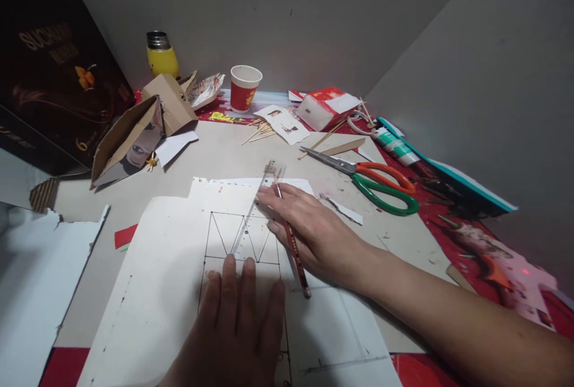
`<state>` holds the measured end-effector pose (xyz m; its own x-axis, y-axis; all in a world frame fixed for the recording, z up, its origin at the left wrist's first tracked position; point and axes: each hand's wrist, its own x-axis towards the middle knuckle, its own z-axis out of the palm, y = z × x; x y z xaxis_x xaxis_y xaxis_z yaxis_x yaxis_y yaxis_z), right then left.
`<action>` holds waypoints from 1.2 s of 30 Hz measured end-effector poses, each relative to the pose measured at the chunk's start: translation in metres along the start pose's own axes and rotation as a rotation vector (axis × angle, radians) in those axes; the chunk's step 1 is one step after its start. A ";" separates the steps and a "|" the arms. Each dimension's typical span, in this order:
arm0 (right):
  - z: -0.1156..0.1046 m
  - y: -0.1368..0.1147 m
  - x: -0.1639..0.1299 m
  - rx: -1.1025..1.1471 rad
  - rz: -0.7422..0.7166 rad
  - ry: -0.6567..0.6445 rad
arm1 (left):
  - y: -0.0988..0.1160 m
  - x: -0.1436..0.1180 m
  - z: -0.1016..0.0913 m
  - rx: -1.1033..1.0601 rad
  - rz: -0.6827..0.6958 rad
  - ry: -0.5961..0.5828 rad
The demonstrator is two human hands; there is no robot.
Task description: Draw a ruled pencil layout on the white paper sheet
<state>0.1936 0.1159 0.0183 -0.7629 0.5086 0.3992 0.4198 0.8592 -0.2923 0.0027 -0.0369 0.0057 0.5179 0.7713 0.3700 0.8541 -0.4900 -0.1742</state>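
Note:
A white paper sheet (165,243) with a ruled drawing lies in front of me, a rectangle with slanted zigzag lines inside. Across the drawing rests a clear ruler (244,228), set at a slant. My left hand (242,321) lies flat on the sheet, fingers apart, its fingertips at the ruler's near end. In my right hand (314,231) is a dark red pencil (292,240), tucked between the fingers with its tip pointing away from me near the ruler's far end. The right fingers also reach over the ruler's right side.
Green-and-orange-handled scissors (359,174) lie to the right. Behind are a red paper cup (244,94), wooden sticks (260,131), a tissue pack (327,109) and a yellow bottle (162,61). Cut cardboard (168,103) and a dark box (54,76) stand left.

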 end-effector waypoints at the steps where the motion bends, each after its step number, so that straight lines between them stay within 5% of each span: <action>1: 0.000 -0.001 -0.001 -0.011 0.013 0.007 | 0.000 0.000 0.000 0.006 -0.002 0.002; 36: -0.003 -0.001 0.004 0.050 -0.020 -0.098 | 0.006 -0.002 0.002 0.066 0.020 -0.006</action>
<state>0.1919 0.1170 0.0228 -0.8161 0.4815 0.3196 0.3810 0.8641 -0.3289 0.0069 -0.0410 0.0017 0.5351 0.7641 0.3603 0.8447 -0.4778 -0.2413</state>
